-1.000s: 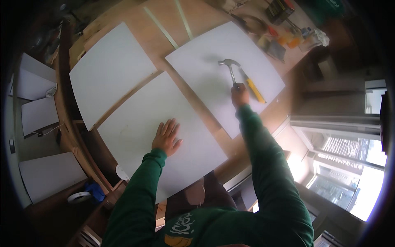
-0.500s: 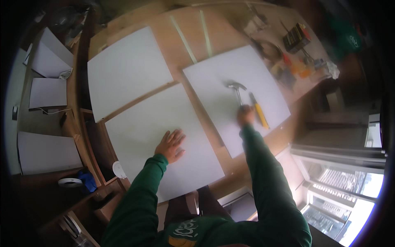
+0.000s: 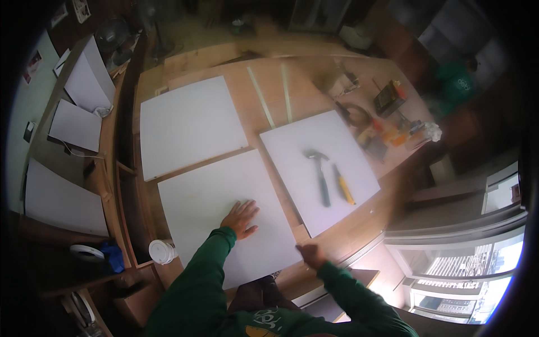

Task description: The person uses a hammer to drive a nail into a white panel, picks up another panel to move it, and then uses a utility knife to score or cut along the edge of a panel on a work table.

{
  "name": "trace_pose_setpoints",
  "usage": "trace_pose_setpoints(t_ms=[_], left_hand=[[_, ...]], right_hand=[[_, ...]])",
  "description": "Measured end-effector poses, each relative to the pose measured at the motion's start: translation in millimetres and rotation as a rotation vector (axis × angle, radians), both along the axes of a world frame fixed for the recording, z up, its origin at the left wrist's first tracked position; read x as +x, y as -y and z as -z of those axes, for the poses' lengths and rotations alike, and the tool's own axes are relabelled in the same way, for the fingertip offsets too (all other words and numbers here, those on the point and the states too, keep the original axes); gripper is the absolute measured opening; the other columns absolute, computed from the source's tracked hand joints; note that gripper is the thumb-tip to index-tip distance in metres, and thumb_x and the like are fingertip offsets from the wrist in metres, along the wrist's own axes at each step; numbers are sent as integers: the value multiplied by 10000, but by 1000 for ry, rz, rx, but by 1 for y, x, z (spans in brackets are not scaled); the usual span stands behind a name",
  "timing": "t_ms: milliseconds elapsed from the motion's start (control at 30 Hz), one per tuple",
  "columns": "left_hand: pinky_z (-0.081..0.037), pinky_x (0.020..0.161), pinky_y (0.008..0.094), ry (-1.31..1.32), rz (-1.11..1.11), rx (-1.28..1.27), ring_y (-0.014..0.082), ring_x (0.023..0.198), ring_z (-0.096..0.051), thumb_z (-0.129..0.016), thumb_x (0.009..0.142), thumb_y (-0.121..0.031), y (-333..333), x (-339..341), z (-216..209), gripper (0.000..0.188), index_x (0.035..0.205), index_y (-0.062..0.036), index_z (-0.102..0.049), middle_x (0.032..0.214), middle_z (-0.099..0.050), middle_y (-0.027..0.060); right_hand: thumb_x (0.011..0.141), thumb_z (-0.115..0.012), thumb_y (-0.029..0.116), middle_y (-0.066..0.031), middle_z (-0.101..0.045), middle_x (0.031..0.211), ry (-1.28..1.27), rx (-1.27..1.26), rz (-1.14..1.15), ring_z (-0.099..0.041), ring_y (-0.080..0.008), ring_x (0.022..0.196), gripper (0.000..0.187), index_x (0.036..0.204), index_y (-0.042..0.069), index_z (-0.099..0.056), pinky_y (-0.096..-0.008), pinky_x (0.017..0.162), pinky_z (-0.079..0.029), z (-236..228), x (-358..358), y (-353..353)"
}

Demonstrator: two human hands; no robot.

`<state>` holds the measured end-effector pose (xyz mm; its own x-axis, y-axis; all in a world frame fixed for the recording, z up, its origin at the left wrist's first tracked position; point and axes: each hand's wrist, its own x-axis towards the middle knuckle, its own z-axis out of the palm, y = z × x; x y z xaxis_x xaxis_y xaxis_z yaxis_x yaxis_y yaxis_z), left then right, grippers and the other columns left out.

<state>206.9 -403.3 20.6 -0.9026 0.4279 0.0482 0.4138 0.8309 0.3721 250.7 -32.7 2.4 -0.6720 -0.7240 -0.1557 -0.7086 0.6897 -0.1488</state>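
Observation:
My left hand (image 3: pixel 240 219) lies flat on the near white panel (image 3: pixel 224 182), fingers spread, pressing on nothing else. By that panel's right edge, near its front corner, my right hand (image 3: pixel 312 256) has its fingers curled closed; whatever is in them, if anything, is hidden. A claw hammer (image 3: pixel 323 182) with a dark handle rests on the right-hand white panel (image 3: pixel 283 151), untouched. Beside it lies a yellow-handled tool (image 3: pixel 343 186) with a dark narrow end, perhaps a cutter.
Another white panel (image 3: pixel 191 123) lies at the far left of the wooden table (image 3: pixel 252 106). Two pale strips (image 3: pixel 261 95) are behind. Tools and a dark box (image 3: pixel 389 99) crowd the far right. A white tub (image 3: pixel 161 251) stands at the left, below wooden shelving (image 3: pixel 124 216). Windows are at the right.
My right hand has let go of the hammer, which now lies on the right-hand panel. That hand has come back toward me and left. The view has tilted upward; my left hand stays flat.

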Motion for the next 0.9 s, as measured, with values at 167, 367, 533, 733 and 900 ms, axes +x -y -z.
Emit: trace_pose_setpoints(t_ms=[167,367,533,733,900], left_hand=[[-187,1174,544,-34,-117,90,332,1429,-295,-557,929,-436,-19,14,4,612,1413,-76,-457,1521,-358,180],[-484,910,401,428,-5,861,265,1047,-612,-501,991,-402,-158,55,-3,386,1180,-80,-594,1175,-630,132],[-473,872,304,1495,-305,1658,137,938,-610,-447,1023,-396,-191,107,-120,345,1102,-123,-643,1076,-675,35],[-280,1150,336,649,25,1377,260,1378,-397,-363,1052,-361,-161,97,-217,540,1414,34,-429,1445,-480,135],[-338,1103,325,347,-169,785,232,1306,-460,-315,1056,-262,-132,99,-60,438,1402,-14,-414,1310,-556,144]], right_hand=[[964,-585,249,-50,-581,693,897,-425,532,-591,-121,643,297,1161,29,-617,-307,586,-498,-148,87,45],[994,-518,283,-97,-638,823,1480,-1200,673,-658,-254,745,294,1101,26,-614,-353,662,-562,-175,83,71],[1035,-382,443,-156,-615,774,775,-1103,1236,-656,-268,761,510,851,28,-614,-361,672,-541,-133,43,32],[1016,-366,516,-104,-633,1181,1000,-1150,1412,-578,-302,1088,554,1326,87,-530,-441,954,-433,-174,59,50],[994,-287,635,-167,-349,1533,1318,-1598,802,-416,-337,1341,778,1521,64,-275,-445,1112,-321,-259,38,119]])
